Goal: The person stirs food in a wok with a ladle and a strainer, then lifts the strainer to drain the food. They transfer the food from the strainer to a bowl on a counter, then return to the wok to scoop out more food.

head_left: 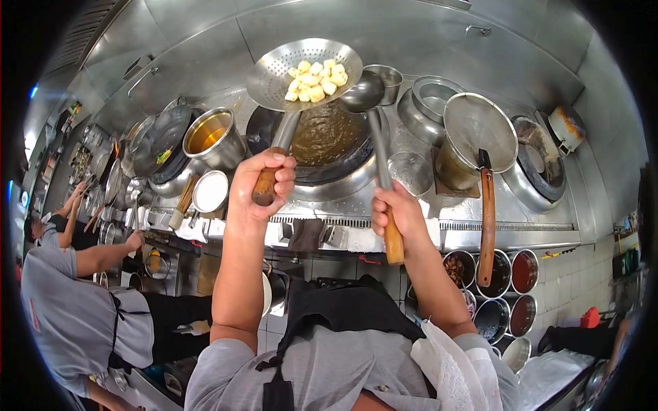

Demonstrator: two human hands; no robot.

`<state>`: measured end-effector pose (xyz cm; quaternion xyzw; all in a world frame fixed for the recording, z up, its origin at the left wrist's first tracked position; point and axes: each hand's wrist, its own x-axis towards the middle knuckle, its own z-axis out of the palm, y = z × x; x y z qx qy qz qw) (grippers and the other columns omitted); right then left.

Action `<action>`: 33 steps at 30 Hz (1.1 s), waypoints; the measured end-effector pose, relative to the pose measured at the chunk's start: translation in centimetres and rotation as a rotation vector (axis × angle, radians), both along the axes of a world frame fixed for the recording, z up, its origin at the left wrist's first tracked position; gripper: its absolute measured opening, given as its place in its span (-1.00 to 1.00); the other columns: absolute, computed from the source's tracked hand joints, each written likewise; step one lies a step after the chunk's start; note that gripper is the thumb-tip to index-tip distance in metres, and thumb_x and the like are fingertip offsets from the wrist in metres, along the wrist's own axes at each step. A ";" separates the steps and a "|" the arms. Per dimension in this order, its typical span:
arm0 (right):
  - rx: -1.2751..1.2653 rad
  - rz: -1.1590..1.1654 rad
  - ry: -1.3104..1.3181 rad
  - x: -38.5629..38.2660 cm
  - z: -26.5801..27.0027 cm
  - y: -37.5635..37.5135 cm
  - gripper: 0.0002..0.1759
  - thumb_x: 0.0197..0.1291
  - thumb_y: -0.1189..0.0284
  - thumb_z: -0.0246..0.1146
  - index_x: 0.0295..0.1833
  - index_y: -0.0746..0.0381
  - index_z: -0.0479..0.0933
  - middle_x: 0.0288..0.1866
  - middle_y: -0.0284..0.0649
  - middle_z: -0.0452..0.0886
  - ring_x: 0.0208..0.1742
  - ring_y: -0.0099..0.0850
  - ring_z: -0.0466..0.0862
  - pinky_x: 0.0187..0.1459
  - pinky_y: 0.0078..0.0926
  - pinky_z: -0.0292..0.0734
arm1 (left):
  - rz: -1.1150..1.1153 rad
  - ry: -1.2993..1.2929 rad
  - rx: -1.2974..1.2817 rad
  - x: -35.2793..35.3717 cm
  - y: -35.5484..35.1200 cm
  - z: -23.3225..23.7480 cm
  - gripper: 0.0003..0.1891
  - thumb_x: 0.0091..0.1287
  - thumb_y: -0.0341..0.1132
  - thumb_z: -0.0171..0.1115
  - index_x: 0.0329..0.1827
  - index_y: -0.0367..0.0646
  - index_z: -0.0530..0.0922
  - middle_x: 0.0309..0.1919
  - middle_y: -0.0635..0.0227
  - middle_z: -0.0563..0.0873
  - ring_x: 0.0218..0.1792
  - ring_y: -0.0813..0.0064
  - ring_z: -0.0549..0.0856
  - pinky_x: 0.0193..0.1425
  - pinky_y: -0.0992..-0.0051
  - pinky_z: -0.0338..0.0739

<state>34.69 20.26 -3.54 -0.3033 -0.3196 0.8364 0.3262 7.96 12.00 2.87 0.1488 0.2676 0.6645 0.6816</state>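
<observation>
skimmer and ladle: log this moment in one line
left grip: holds skimmer of pale chunks | right grip: holds ladle | both above wok of brown sauce

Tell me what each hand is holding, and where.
Left hand grips the skimmer by its wooden handle; right hand grips the ladle by its wooden handle.

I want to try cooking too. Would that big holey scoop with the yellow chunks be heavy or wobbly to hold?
Probably front-heavy: the skimmer has a wide metal bowl far from where the left hand grips its handle. It looks stiff, not floppy. The yellow chunks lie loose in the shallow bowl, so tilting would likely spill them.
</observation>
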 end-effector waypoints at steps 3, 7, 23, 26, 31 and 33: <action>-0.163 0.202 0.158 -0.3 2.6 -0.7 -0.70 0.42 0.44 0.20 0.20 0.15 0.41 -0.44 -0.40 0.44 -0.60 -0.60 0.42 -0.63 -0.51 0.31 | 0.106 -0.018 0.000 2.0 -1.1 0.1 -0.92 0.25 -0.53 0.20 -0.25 -0.24 0.47 -0.34 0.18 0.60 -0.55 0.52 0.53 -0.61 0.52 0.45; -0.350 0.421 0.377 0.5 4.4 -1.9 -0.70 0.48 0.46 0.11 0.26 0.15 0.40 -0.47 -0.40 0.37 -0.64 -0.59 0.36 -0.66 -0.52 0.31 | 0.324 0.117 -0.027 5.4 -5.9 -1.6 -0.74 0.17 -0.55 0.24 -0.11 -0.25 0.39 -0.37 0.15 0.57 -0.56 0.48 0.54 -0.65 0.51 0.43; -0.401 1.211 -0.078 1.1 -1.7 -17.0 -0.43 0.44 0.52 0.07 0.53 0.11 0.21 -0.47 -0.40 0.30 -0.69 -0.64 0.31 -0.65 -0.57 0.31 | 0.895 -0.007 -0.267 19.2 -39.5 -9.6 -0.31 0.14 -0.55 0.21 0.39 -0.15 0.21 -0.38 0.18 0.50 -0.62 0.44 0.52 -0.65 0.47 0.47; -0.384 1.353 -0.198 0.3 -3.4 -21.4 -0.39 0.42 0.54 0.07 0.55 0.15 0.17 -0.49 -0.39 0.29 -0.71 -0.64 0.30 -0.67 -0.58 0.28 | 0.960 -0.087 -0.276 22.5 -46.8 -11.5 -0.26 0.12 -0.59 0.21 0.43 -0.12 0.18 -0.36 0.17 0.52 -0.60 0.43 0.54 -0.64 0.45 0.49; -0.385 1.592 -0.328 -3.1 -5.6 -31.7 -0.37 0.40 0.52 0.08 0.56 0.14 0.16 -0.51 -0.37 0.30 -0.74 -0.65 0.30 -0.74 -0.64 0.22 | 1.108 -0.167 -0.331 27.3 -59.6 -13.2 -0.21 0.15 -0.59 0.25 0.48 -0.08 0.14 -0.32 0.17 0.54 -0.57 0.42 0.57 -0.59 0.43 0.53; -0.290 1.692 -0.315 -2.3 -7.4 -35.7 -0.34 0.40 0.49 0.11 0.57 0.12 0.14 -0.52 -0.36 0.30 -0.74 -0.65 0.31 -0.75 -0.63 0.25 | 1.169 -0.092 -0.275 31.6 -63.4 -16.8 -0.15 0.18 -0.57 0.27 0.54 0.01 0.10 -0.29 0.14 0.56 -0.55 0.37 0.59 -0.57 0.41 0.55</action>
